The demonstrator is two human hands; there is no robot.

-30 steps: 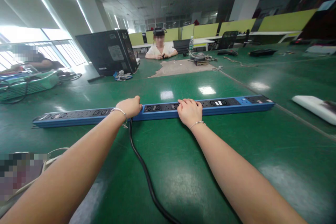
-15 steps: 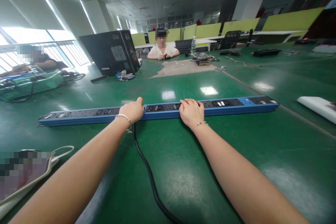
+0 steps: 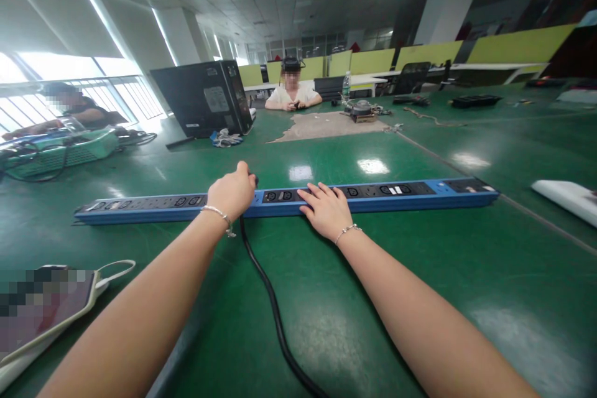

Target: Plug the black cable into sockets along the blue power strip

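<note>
Power strip (image 3: 420, 201): lying sockets-up across the green table (image 3: 420, 261), on the near side of the computer case (image 3: 200, 99) and reaching past it to both left and right.
Left hand (image 3: 231, 193): bending over the strip, nearer than the case's right edge; its fingers are curling tightly around a dark piece (image 3: 254, 178), mostly hidden, possibly the cable's end.
Right hand (image 3: 329, 211): resting on the strip, farther right than the case; its fingers are spreading loosely over the sockets and are grasping nothing.
Black cable (image 3: 275, 311): emerging beneath the left hand and curving away from the case toward the near edge; where it is joining cannot be told.
Handling, strip: probably feeling stiff and fairly heavy, its smooth blue rail sliding easily on the glossy table; 2 hands set well apart are best suiting the rail, leaving socket faces free of strain.
Handling, cable: looking thick and springy, likely tugging sideways; a hold at a firm plug body is serving better than 1 on the bare cord.
Surroundings: 1 pair of gloves (image 3: 226, 138) lying by the case's foot; 1 basket (image 3: 88, 144) standing left of it; 1 person (image 3: 280, 96) sitting beyond it to the right.
</note>
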